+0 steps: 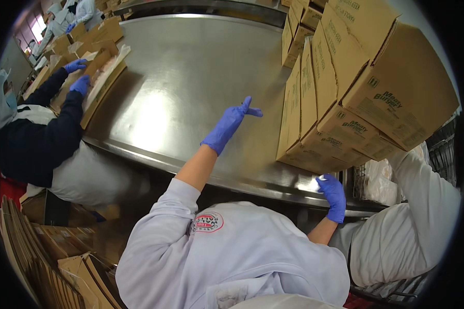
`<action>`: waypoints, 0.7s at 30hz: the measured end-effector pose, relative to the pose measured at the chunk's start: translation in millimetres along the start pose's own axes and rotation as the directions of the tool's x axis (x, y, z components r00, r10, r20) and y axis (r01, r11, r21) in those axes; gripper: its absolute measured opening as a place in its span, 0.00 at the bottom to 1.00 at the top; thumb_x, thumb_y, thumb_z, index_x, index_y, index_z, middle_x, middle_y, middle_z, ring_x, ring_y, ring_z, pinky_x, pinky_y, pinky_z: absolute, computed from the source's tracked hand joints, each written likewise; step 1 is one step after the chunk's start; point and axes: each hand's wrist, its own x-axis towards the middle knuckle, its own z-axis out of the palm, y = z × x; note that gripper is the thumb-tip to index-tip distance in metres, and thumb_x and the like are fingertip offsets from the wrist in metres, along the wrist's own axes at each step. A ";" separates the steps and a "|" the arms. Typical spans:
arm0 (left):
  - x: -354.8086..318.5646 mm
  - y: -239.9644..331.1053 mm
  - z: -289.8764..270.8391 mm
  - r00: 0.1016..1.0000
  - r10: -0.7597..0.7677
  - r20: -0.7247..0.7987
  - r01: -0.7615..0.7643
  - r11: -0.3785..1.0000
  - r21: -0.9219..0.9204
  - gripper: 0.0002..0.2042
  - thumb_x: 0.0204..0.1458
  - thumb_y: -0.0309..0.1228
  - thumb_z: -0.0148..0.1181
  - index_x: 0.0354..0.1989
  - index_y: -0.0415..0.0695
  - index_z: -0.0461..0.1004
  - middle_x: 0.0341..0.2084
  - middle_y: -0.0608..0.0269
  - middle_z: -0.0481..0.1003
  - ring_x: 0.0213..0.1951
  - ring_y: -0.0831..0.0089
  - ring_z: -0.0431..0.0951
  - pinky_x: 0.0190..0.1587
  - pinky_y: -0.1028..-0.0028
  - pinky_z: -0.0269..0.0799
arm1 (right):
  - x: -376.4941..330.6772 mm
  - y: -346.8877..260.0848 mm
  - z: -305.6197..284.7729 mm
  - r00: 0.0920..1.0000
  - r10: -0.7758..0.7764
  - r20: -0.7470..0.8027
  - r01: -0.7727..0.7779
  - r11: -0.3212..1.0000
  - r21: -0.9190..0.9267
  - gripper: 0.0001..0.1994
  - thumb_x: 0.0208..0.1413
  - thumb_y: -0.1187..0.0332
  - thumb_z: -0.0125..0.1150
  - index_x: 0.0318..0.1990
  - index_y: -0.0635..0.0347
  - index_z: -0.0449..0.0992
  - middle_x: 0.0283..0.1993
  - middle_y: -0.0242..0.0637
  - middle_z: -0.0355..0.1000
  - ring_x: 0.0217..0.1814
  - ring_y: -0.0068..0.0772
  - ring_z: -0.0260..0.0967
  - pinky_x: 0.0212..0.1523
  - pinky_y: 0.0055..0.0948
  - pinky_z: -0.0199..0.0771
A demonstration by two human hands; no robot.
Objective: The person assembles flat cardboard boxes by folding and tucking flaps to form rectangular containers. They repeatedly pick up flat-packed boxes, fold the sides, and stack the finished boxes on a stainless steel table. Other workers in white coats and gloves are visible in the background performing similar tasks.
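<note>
My left hand (229,124), in a blue glove, reaches out above the steel table (201,67). Two of its fingers are stretched and apart, and nothing shows in it. Down at the table's front edge is my right hand (333,198), also gloved in blue. Its fingers are loosely bent and spread, with nothing visible in them. Just above that hand stand stacked brown cardboard cartons (319,149), closed and printed on their sides. I cannot tell whether the right hand touches the table edge.
On the left, a co-worker (28,139) with blue gloves handles an open carton (104,85) lined with plastic. Another person's white sleeve (423,195) reaches toward the cartons at right. Flattened cardboard (33,257) stands at lower left. More people (72,18) work at far left.
</note>
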 end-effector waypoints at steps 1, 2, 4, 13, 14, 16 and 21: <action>2.7 -5.5 -1.1 0.999 -0.012 0.052 0.024 0.975 -0.222 0.32 0.53 0.58 0.36 0.52 0.40 0.65 0.44 0.47 0.70 0.52 0.62 0.65 0.49 0.60 0.67 | 3.1 4.0 -7.2 0.978 -0.049 -0.203 0.060 0.997 0.047 0.25 0.44 0.63 0.66 0.48 0.68 0.67 0.40 0.38 0.70 0.35 0.25 0.67 0.36 0.23 0.69; 13.1 -9.7 -1.8 0.993 -0.004 0.115 0.054 0.900 -0.433 0.33 0.53 0.59 0.35 0.55 0.43 0.61 0.48 0.47 0.67 0.55 0.61 0.61 0.50 0.57 0.64 | 8.4 11.5 -8.8 0.896 -0.171 -0.410 0.240 0.963 0.121 0.27 0.45 0.64 0.65 0.50 0.69 0.64 0.42 0.38 0.69 0.39 0.25 0.65 0.41 0.23 0.66; 18.8 -6.6 4.5 0.970 0.108 0.219 0.110 0.606 -0.787 0.35 0.51 0.61 0.35 0.60 0.47 0.54 0.55 0.46 0.59 0.60 0.57 0.55 0.53 0.51 0.60 | 20.3 8.4 -19.3 0.838 -0.267 -0.477 0.440 0.847 0.298 0.27 0.47 0.66 0.64 0.52 0.68 0.61 0.43 0.38 0.68 0.43 0.26 0.63 0.47 0.25 0.62; 7.0 29.8 4.3 0.882 0.406 0.238 0.191 0.153 -0.970 0.41 0.46 0.63 0.44 0.63 0.49 0.45 0.60 0.45 0.49 0.60 0.49 0.52 0.51 0.44 0.59 | 34.2 37.2 -31.5 0.903 -0.319 -0.287 0.393 0.884 0.255 0.22 0.51 0.65 0.57 0.51 0.68 0.63 0.41 0.38 0.71 0.40 0.26 0.67 0.44 0.23 0.65; 4.7 23.8 6.2 0.907 0.331 0.260 0.182 0.248 -0.952 0.39 0.47 0.61 0.45 0.62 0.48 0.47 0.59 0.45 0.52 0.60 0.52 0.55 0.51 0.48 0.62 | 18.9 35.0 -23.4 0.975 -0.201 -0.091 0.219 0.932 0.290 0.17 0.52 0.64 0.55 0.45 0.68 0.67 0.36 0.39 0.72 0.34 0.28 0.69 0.38 0.24 0.66; -6.4 16.4 -15.1 0.975 0.187 0.119 0.013 0.487 -0.873 0.34 0.50 0.56 0.47 0.59 0.46 0.53 0.55 0.48 0.59 0.55 0.58 0.62 0.48 0.56 0.66 | -6.4 -34.7 -27.8 0.936 -0.004 0.352 -0.053 0.987 0.151 0.14 0.54 0.62 0.52 0.31 0.68 0.75 0.26 0.41 0.74 0.23 0.32 0.73 0.25 0.25 0.70; -69.5 -3.9 -66.5 0.868 -0.174 -0.465 -0.182 0.759 -0.625 0.18 0.55 0.42 0.47 0.48 0.41 0.67 0.38 0.59 0.75 0.38 0.72 0.76 0.42 0.71 0.71 | 12.6 -165.3 77.3 0.664 -0.578 0.475 0.507 0.814 0.283 0.06 0.50 0.73 0.57 0.29 0.68 0.74 0.25 0.37 0.73 0.27 0.26 0.70 0.30 0.24 0.70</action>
